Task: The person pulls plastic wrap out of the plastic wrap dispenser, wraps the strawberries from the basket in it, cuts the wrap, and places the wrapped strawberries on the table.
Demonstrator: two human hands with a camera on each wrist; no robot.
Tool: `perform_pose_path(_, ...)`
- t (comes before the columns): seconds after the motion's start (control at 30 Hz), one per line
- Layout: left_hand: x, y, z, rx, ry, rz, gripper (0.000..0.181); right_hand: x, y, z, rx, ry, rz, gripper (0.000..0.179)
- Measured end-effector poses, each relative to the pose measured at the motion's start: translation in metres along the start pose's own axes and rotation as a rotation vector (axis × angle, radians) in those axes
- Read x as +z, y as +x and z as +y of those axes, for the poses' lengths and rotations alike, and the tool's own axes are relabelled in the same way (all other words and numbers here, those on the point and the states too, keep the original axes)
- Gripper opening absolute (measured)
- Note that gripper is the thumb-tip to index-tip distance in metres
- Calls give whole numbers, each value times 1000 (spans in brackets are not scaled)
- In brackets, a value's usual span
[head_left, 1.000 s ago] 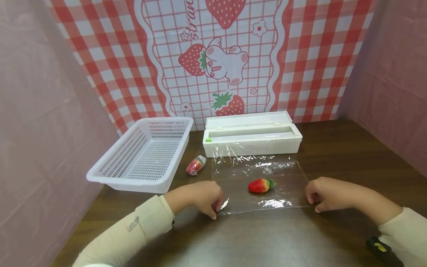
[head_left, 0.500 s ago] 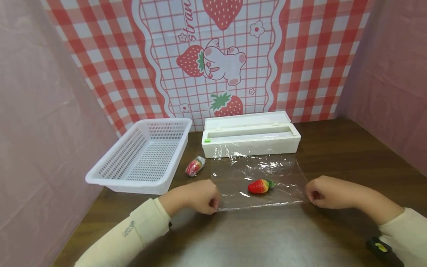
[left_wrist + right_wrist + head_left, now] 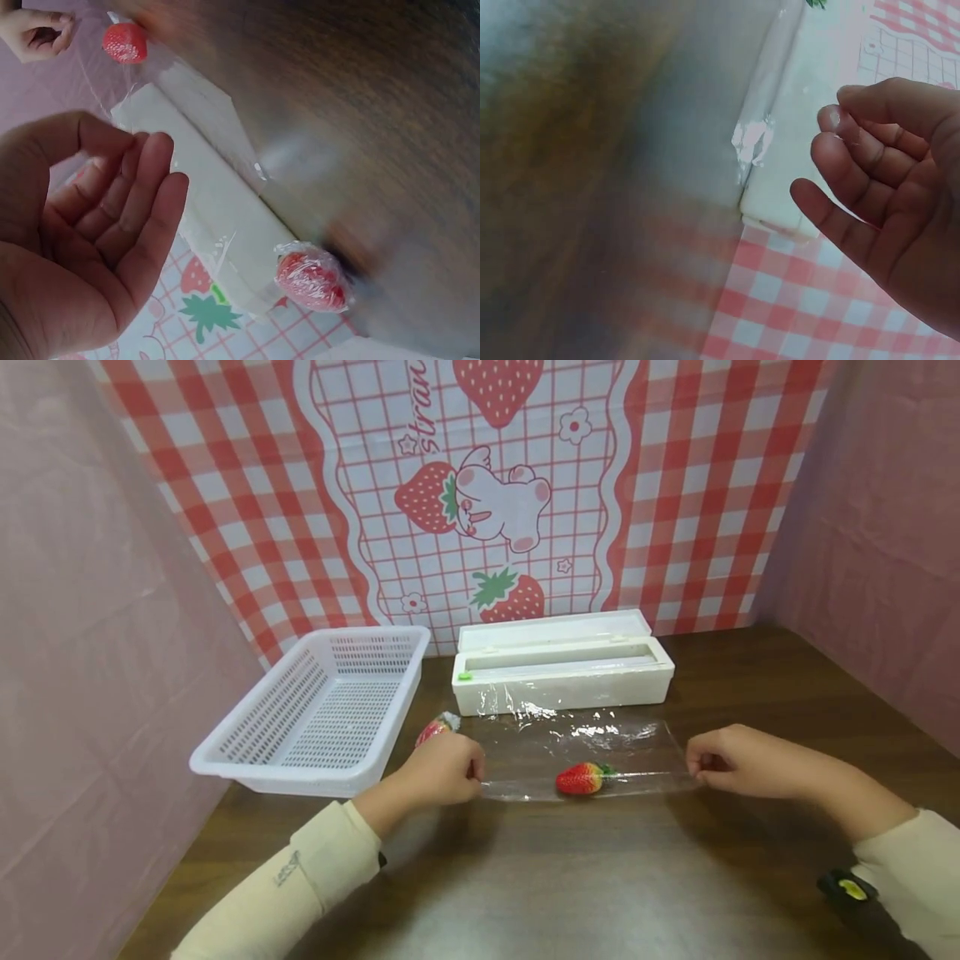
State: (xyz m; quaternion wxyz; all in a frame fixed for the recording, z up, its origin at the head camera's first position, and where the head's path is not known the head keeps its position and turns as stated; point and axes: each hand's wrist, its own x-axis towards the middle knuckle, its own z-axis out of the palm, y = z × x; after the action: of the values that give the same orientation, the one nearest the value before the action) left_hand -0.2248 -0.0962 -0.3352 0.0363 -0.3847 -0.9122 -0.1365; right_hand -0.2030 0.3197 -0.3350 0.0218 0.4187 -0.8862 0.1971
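A clear sheet of cling film (image 3: 525, 789) stretches between my two hands, its near edge raised off the table. My left hand (image 3: 442, 768) pinches the film's near left corner between thumb and forefinger, as the left wrist view also shows. At the near right corner, my right hand (image 3: 738, 762) pinches the film the same way. A red strawberry (image 3: 579, 778) with a green top lies between the hands, the near edge of the film passing across it. Behind the left hand is a strawberry wrapped in film (image 3: 311, 277), partly hidden in the head view.
The film runs back to an open white cling film box (image 3: 562, 685) with a green slider (image 3: 465, 676). A white perforated basket (image 3: 322, 768) stands at the left. A checked strawberry-print cloth (image 3: 675, 527) hangs behind the brown table (image 3: 570, 885).
Both hands have lifted and moved away from the person, raising the near edge of the film up to the strawberry. The left hand now partly covers the wrapped strawberry.
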Motion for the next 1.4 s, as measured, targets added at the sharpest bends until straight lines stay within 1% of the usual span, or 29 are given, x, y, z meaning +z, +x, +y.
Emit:
perform_pose_path(0.1,2,2,-1,-65,-29,29,11,-2,3,2,11,8,20,25)
perform_pose_path(0.2,3,4,-2,-116,-53,51,9,-3,7,6,30,17,26,22)
perform_pose_path(0.33,4,7,-4,-181,-74,54,7,-3,13,11,63,34,23,18)
perform_pose_path(0.43,3,9,-5,-209,-81,43,6,-3,16,15,109,49,3,16)
perform_pose_path(0.53,3,11,-6,-216,-81,38,5,-3,18,19,150,75,-27,12)
perform_pose_path(0.6,5,13,-8,-221,-70,39,5,-3,19,20,163,97,-42,11)
perform_pose_path(0.73,10,17,-13,-220,-50,24,7,-1,22,22,201,136,-76,10)
perform_pose_path(0.8,13,19,-15,-214,-36,5,9,1,23,23,220,145,-100,10)
perform_pose_path(0.87,18,21,-17,-215,-24,-29,11,3,25,23,233,147,-122,10)
perform_pose_path(1.0,24,26,-17,-245,9,-105,12,7,27,24,236,122,-153,12)
perform_pose_path(1.07,26,28,-16,-257,26,-127,11,10,28,24,229,104,-163,13)
perform_pose_path(1.13,27,29,-15,-260,44,-131,11,12,28,25,219,85,-171,15)
perform_pose_path(1.27,28,31,-14,-249,55,-127,18,15,26,26,203,53,-196,20)
perform_pose_path(1.33,27,30,-15,-230,59,-129,20,16,24,26,209,37,-205,23)
perform_pose_path(1.4,27,30,-16,-203,57,-136,21,15,22,27,233,28,-214,23)
